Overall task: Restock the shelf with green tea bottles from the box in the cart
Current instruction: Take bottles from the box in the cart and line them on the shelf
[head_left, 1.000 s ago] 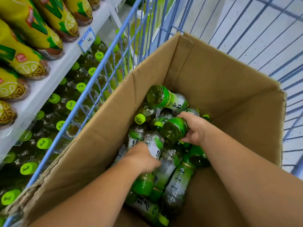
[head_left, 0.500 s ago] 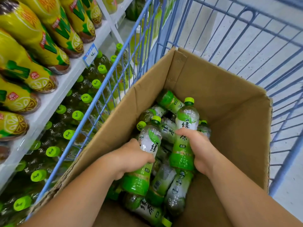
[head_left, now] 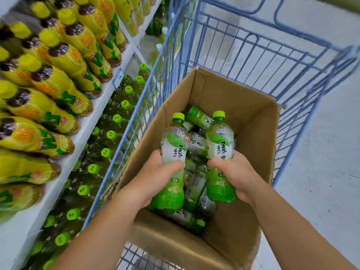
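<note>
An open cardboard box (head_left: 251, 117) sits in the blue wire cart (head_left: 263, 61). Several green tea bottles (head_left: 196, 184) lie loose in its bottom. My left hand (head_left: 155, 176) grips one green tea bottle (head_left: 174, 145) upright around its middle, cap up. In my right hand (head_left: 233, 172) a second green tea bottle (head_left: 220, 141) stands upright the same way. Both bottles are raised above the pile, still over the box. Left of the cart, the lower shelf (head_left: 109, 133) holds rows of green-capped tea bottles.
The white upper shelf (head_left: 93, 114) carries yellow lemon tea bottles (head_left: 64, 94) lying tilted, with a blue price tag (head_left: 118, 77) on its edge. The cart's wire side (head_left: 136, 114) stands between the box and the shelves. Grey floor (head_left: 321, 172) lies to the right.
Both hands have gone from reaching into the pile to holding one bottle each, turned upright and lifted higher. The view has tilted up and shows more of the cart.
</note>
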Tool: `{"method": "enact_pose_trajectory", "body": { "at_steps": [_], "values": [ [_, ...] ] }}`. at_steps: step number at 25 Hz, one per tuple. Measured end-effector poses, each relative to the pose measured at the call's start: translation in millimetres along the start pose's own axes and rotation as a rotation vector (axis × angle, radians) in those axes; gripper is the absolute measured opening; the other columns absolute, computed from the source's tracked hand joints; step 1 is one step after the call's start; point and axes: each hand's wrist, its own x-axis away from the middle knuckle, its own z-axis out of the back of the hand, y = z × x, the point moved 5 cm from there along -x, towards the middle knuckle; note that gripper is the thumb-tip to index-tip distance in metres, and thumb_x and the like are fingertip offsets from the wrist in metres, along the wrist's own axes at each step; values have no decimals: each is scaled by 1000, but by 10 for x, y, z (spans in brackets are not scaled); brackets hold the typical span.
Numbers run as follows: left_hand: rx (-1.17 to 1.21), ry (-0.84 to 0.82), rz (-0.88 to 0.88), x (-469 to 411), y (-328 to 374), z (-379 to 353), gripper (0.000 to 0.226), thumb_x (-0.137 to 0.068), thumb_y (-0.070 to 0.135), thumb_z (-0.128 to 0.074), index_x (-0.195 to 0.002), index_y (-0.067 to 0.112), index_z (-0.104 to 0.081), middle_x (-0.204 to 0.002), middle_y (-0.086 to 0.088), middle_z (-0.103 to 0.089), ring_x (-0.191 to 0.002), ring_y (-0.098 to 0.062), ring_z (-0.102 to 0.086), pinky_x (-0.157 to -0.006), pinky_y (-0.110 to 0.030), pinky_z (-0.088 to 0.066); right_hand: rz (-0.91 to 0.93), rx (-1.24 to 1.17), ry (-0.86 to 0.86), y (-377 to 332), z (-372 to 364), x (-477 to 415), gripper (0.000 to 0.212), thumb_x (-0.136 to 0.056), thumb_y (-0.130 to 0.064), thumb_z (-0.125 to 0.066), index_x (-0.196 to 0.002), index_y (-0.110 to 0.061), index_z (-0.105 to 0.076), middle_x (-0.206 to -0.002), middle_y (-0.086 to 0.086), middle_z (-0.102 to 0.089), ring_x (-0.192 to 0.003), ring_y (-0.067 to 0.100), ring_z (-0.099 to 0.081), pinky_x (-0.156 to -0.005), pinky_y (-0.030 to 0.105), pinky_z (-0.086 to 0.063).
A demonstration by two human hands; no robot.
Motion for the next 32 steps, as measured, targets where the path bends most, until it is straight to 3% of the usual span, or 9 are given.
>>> {"method": "enact_pose_trajectory", "body": {
  "at_steps": [6, 9, 12, 16, 20, 23, 27, 32],
  "values": [
    [-63, 50, -211, 705, 305, 110, 47, -67, 39, -86, -107, 37, -63, -92, 19, -75, -83, 0, -72, -79, -35, -59, 66, 72, 71, -222, -3, 819, 34, -69, -19, -79, -98, -10, -64, -88, 14, -68, -82, 37, -71, -72, 54, -60],
    [-83, 55, -277, 1010, 453, 147, 40, -69, 33, -83, -103, 40, -63, -91, 20, -74, -81, -1, -71, -77, -36, -59, 109, 77, 95, -336, 18, 1138, 29, -70, -19, -80, -94, -14, -65, -87, 15, -68, -90, 43, -69, -73, 57, -59],
    [-67, 108, -299, 1341, 531, 206, 39, -71, 30, -83, -104, 35, -63, -89, 13, -74, -83, -6, -72, -75, -37, -59, 141, 65, 85, -446, 45, 1426, 31, -69, -23, -81, -95, -20, -65, -95, 16, -72, -87, 38, -71, -78, 59, -60],
    [-39, 238, -323, 1833, 565, 240, 41, -65, 36, -81, -101, 30, -63, -87, 3, -73, -81, -17, -72, -70, -41, -60, 200, 109, 10, -576, 118, 1787, 29, -66, -25, -81, -92, -22, -68, -89, 10, -73, -82, 31, -73, -77, 59, -60],
    [52, 376, -355, 2340, 488, 212, 58, -60, 47, -89, -109, 28, -65, -99, 5, -74, -89, -16, -71, -73, -37, -57, 302, 246, -80, -697, 210, 2077, 38, -63, -30, -80, -97, -26, -62, -95, 8, -71, -85, 29, -71, -81, 56, -59],
    [112, 526, -367, 2697, 307, 144, 51, -69, 38, -89, -112, 29, -63, -103, 7, -72, -94, -14, -69, -79, -38, -56, 356, 309, -160, -762, 210, 2247, 50, -63, -33, -81, -105, -30, -54, -102, 4, -67, -88, 24, -68, -81, 52, -59],
    [190, 747, -364, 3201, -9, 37, 49, -72, 32, -88, -113, 24, -63, -100, 4, -73, -88, -14, -70, -73, -33, -54, 432, 376, -312, -731, 32, 2530, 50, -62, -32, -78, -107, -28, -57, -103, 5, -69, -92, 27, -69, -85, 55, -58],
    [263, 940, -314, 3904, -514, 52, 42, -71, 34, -86, -106, 30, -62, -94, 7, -73, -80, -11, -70, -63, -30, -56, 487, 455, -497, -511, -398, 2915, 42, -67, -26, -79, -105, -28, -60, -98, 4, -71, -85, 25, -71, -73, 48, -61]
  ]
}}
